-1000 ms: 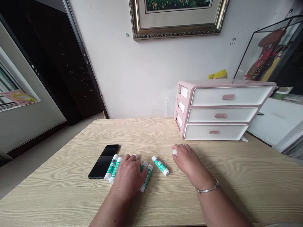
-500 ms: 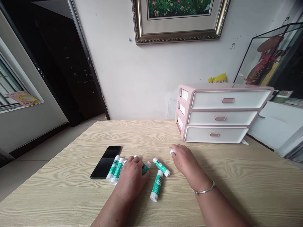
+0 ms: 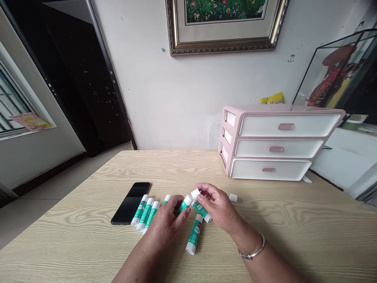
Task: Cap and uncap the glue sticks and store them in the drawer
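My left hand [image 3: 166, 220] is closed around a green and white glue stick [image 3: 183, 206], whose white end points up and right. Between the thumb and fingers of my right hand [image 3: 219, 206] is a small white cap [image 3: 195, 193], close beside that end. Below the cap, partly behind my right hand, lies another glue stick [image 3: 201, 211]. One more glue stick [image 3: 194, 234] rests on the table nearer to me. Left of my left hand several glue sticks [image 3: 145, 214] lie side by side, some partly covered by it. A second white cap [image 3: 233, 197] is on the table behind my right hand.
A black phone [image 3: 129, 204] lies left of the glue sticks on the wood-grain table [image 3: 88, 243]. At the back right stands a pink and white drawer unit [image 3: 275, 148] with a yellow packet [image 3: 272, 98] behind its top. A framed picture [image 3: 224, 47] hangs on the wall.
My right hand has moved left toward the glue stick in my left hand, with a white cap in its fingers. A white cap now shows on the table. My left hand has raised its glue stick slightly.
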Motion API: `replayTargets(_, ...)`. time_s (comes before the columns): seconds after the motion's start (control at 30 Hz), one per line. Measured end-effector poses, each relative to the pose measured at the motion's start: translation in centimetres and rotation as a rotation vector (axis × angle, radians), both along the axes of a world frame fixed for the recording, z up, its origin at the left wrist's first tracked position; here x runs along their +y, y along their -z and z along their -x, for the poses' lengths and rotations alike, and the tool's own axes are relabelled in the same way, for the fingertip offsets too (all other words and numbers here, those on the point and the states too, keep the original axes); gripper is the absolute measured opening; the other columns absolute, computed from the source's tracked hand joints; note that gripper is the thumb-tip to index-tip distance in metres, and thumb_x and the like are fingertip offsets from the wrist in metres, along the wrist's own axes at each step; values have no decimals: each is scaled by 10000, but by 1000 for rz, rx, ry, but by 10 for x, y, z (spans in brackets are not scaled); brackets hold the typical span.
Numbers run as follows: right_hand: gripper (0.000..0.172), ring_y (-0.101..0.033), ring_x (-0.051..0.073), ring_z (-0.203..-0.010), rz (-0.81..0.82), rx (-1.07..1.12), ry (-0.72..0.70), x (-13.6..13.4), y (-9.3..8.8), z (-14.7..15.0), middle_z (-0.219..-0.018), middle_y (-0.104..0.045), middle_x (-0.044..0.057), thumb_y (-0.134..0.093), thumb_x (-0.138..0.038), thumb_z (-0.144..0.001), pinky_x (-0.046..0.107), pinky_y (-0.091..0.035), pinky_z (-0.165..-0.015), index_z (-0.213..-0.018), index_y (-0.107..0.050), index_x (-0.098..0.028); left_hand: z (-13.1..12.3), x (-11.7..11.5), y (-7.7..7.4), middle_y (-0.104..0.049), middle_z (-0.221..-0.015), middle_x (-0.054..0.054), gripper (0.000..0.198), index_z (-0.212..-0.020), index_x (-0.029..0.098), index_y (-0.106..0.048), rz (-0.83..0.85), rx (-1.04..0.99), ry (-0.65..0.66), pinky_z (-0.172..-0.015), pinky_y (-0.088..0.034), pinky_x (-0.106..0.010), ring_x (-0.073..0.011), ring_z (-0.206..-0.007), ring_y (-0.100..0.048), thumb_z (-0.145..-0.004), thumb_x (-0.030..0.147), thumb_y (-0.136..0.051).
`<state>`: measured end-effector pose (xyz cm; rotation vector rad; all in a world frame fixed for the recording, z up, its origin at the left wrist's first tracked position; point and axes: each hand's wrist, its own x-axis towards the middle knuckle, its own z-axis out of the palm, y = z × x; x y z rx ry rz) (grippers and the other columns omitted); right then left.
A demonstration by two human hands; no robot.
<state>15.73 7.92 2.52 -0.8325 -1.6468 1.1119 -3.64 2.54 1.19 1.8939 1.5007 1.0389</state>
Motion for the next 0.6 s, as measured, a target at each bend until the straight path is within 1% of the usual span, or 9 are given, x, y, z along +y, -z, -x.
replayTargets(0.13, 388, -624, 170, -804, -13, 0, -32, -3, -2, -1, -968, -706, 82, -645, -429, -879, 324, -535, -737, -1160, -678, -164, 0, -3, -1, -683, -1065, -63, 370, -1210, 207, -588, 17, -49, 45, -818, -449, -302, -208, -928, -612, -973, 480, -511)
replayTargets(0.27, 359, -615, 167, -781, -42, -3, -56, -5, -3, -2, -918, -697, 66, -646, -420, -884, 318, -527, -708, -1140, -691, -173, 1, -3, -6, -673, -1097, -63, 358, -1220, 209, -592, 14, -78, 87, -870, -443, -312, -211, -976, -589, -981, 463, -507)
replayTargets(0.43, 320, -610, 155, -761, -83, -24, -60, -7, -5, -1, -902, -701, 53, -656, -382, -885, 307, -520, -700, -1125, -702, -176, 2, -3, -10, -674, -1143, -60, 338, -1236, 224, -603, 22, -138, 180, -931, -439, -322, -215, -1037, -587, -995, 433, -491)
replayTargets(0.6, 272, -638, 159, -809, -118, -49, -81, -7, 0, 2, -927, -726, 43, -669, -348, -888, 312, -533, -756, -1110, -709, -197, 1, -4, -11, -667, -1191, -68, 360, -1252, 221, -598, 27, -132, 209, -959, -429, -332, -222, -1071, -581, -995, 448, -489)
